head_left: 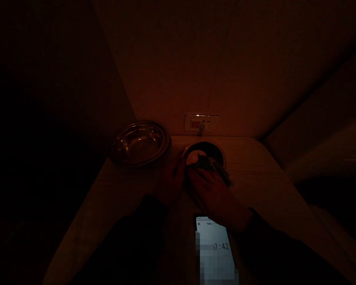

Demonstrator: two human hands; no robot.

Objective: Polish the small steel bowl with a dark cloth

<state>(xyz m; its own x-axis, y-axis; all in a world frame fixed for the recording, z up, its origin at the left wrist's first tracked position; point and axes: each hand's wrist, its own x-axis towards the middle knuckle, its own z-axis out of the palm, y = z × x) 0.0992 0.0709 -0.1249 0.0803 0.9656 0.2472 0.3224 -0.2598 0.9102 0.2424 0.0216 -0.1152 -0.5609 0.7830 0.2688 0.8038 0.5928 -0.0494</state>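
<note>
In dim light, a round bowl stands on the wooden table near the wall. My left hand grips the bowl's left side, its fingers at the rim. My right hand reaches over the near side of the bowl, fingers pressed on a dark crumpled cloth with a lighter edge that hangs over the right rim. A pale, rounded patch shows inside the bowl at the left; I cannot make out what it is. My fingertips are partly hidden in shadow.
Shiny metal dishes, stacked, sit at the table's back left corner. A lit phone lies below my right wrist, showing a timer. A switch and socket plate is on the wall behind the bowl. The wooden table meets walls behind.
</note>
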